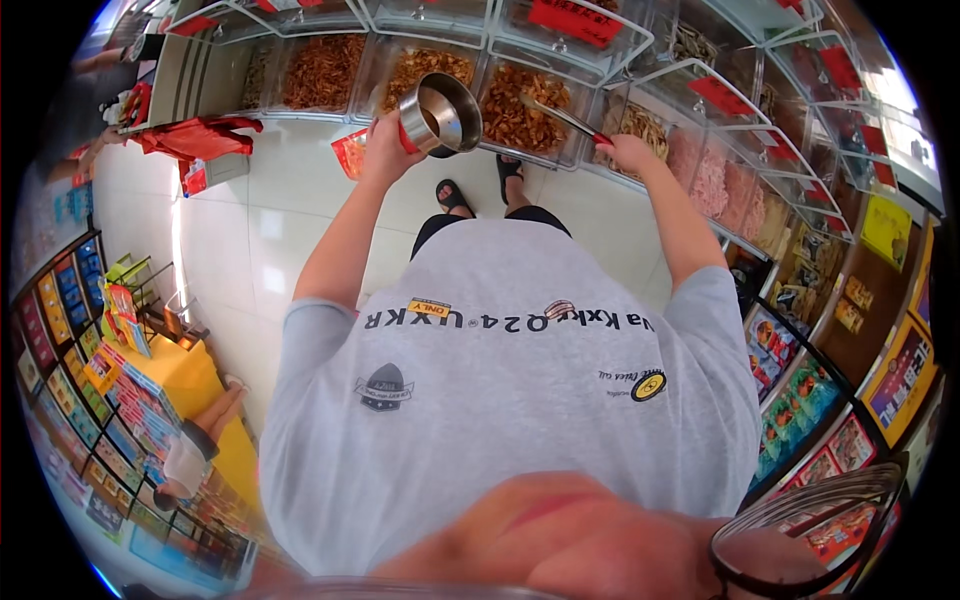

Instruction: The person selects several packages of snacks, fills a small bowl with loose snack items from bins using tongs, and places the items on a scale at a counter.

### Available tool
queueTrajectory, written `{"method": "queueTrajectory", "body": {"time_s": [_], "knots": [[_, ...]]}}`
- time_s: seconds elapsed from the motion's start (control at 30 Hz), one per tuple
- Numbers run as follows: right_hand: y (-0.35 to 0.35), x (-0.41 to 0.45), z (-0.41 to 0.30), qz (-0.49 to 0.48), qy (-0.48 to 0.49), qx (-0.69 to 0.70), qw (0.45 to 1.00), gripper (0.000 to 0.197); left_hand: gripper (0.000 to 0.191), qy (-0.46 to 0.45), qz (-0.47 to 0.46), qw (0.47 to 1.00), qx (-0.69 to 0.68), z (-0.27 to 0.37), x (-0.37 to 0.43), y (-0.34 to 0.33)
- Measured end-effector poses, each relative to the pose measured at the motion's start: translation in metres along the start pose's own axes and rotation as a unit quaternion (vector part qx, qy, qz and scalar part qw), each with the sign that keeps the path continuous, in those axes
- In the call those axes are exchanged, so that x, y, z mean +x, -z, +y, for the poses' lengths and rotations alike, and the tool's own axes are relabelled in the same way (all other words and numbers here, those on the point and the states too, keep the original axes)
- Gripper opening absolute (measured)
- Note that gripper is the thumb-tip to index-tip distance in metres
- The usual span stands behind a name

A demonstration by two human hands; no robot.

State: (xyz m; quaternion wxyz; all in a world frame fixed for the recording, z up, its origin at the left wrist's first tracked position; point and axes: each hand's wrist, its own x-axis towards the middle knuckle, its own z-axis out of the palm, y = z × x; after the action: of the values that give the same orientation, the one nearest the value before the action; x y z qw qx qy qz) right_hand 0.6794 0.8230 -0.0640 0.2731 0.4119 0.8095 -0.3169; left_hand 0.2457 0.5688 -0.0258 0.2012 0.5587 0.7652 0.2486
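My left hand [388,152] grips a shiny stainless steel cylindrical vessel [418,121], like a wide funnel or cup, tilted over the front edge of the food bins. A red part shows between my fingers and the metal. A red printed packet [349,155] appears just left of that hand; whether my hand touches it I cannot tell. In my right hand [628,154] is the red-ended handle of a long metal utensil [568,122], a spoon or tongs. Its far end lies in an open clear bin of brown dried food pieces [517,112].
Neighbouring bins hold reddish dried strips [322,71], pale dried strips [637,127] and pink shreds [697,169]. Raised clear lids [574,30] with red labels stand above. A red bag [187,142] hangs at left near another person's hand [112,135]. Packaged goods fill shelves [795,420] at right.
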Motion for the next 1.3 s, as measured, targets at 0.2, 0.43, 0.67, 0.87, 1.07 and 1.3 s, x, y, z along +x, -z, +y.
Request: {"method": "queueTrajectory", "body": {"time_s": [0.2,0.43,0.67,0.87,1.07,1.3], "knots": [[0.044,-0.033,0.013,0.009,0.058,-0.026,0.998,0.063,0.081,-0.016,-0.05,0.998,0.018,0.004,0.024,-0.02],[0.143,-0.098,-0.07,0.01,0.051,-0.085,0.995,0.061,0.082,-0.017,-0.096,0.995,-0.034,0.034,0.051,-0.034],[0.199,-0.144,-0.211,0.06,0.115,-0.257,0.958,0.049,0.075,-0.078,0.022,0.979,-0.189,0.045,0.036,-0.017],[0.249,-0.275,-0.315,0.164,0.088,-0.37,0.91,0.037,0.074,-0.098,0.134,0.902,-0.399,0.047,0.005,0.004],[0.243,-0.31,-0.363,0.169,0.043,-0.4,0.9,0.034,0.077,-0.041,0.154,0.795,-0.586,0.027,-0.01,-0.005],[0.206,-0.276,-0.408,0.15,0.133,-0.442,0.874,0.03,0.053,0.007,-0.002,0.511,-0.86,0.0,-0.014,-0.015]]}}
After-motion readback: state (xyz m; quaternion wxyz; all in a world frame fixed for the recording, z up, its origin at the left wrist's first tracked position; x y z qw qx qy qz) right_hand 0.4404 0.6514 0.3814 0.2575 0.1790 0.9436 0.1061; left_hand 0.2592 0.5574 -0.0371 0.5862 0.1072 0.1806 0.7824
